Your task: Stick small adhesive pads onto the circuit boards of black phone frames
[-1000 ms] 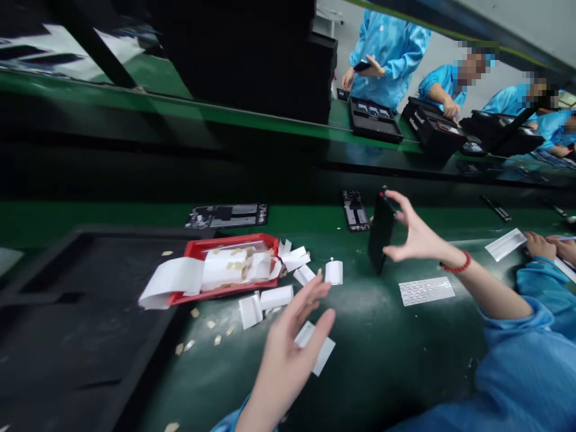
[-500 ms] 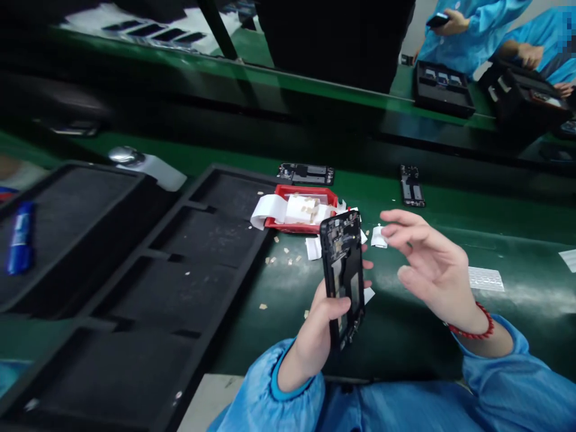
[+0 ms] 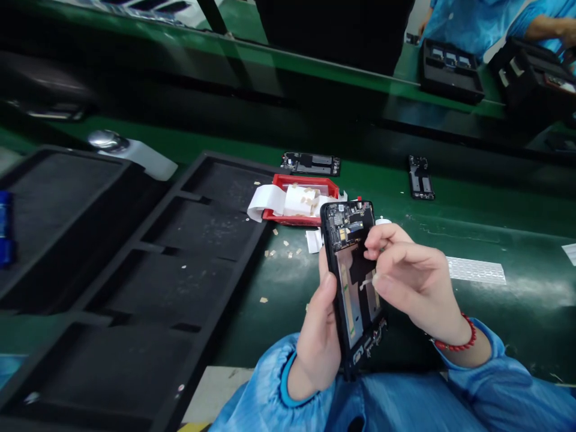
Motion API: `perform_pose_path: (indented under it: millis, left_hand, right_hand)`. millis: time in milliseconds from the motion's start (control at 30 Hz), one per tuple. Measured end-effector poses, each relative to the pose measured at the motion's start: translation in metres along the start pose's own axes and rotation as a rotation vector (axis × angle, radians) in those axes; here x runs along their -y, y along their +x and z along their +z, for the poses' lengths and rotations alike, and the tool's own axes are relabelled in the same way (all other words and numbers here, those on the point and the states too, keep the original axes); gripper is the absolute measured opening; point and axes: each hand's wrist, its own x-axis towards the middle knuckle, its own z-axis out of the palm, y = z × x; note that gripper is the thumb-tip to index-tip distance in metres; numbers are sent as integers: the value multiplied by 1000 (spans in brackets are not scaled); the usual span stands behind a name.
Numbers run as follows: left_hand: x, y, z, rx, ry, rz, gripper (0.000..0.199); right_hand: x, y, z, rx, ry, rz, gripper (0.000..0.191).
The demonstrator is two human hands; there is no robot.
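Observation:
An opened smartphone [image 3: 353,312], its circuit board and inner metal plates exposed, is tilted upright in my left hand [image 3: 317,336]. The thumb lies along its left edge; the other fingers are mostly hidden behind it. Over the phone's right side, the thumb and index finger of my right hand [image 3: 416,282] pinch a small pale strip [image 3: 366,283], which hangs over the inside of the phone. Just behind the phone is a red bin [image 3: 270,217] with white paper rolls [image 3: 300,200] in it. White paper scraps [image 3: 314,241] lie beside the bin.
A black compartment tray [image 3: 216,282] runs along the left, beside another dark tray with a blue marker [image 3: 5,228]. Two opened phones [image 3: 311,164] [image 3: 421,178] lie at the back. A clear strip sheet [image 3: 477,271] sits to the right. Blue-sleeved people [image 3: 477,21] work beyond the ledge.
My right hand has come left onto the phone, its fingers closing on a small pale strip. My left hand has turned the phone's open side more toward me. The view has shifted slightly.

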Motion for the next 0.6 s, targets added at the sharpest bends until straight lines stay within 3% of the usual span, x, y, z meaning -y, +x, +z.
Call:
perform_pose_path:
  millis: [133, 267, 600]
  left_hand:
    - [-8, -6, 8, 112, -135, 5, 58]
    - [-13, -17, 14, 226, -215, -73, 66]
    - [-11, -9, 20, 230, -34, -11, 76]
  right_hand:
    - [-3, -1, 5, -27, 5, 5, 16]
    - [-4, -1, 6, -26, -9, 11, 17]
    - [-6, 2, 4, -22, -8, 23, 18]
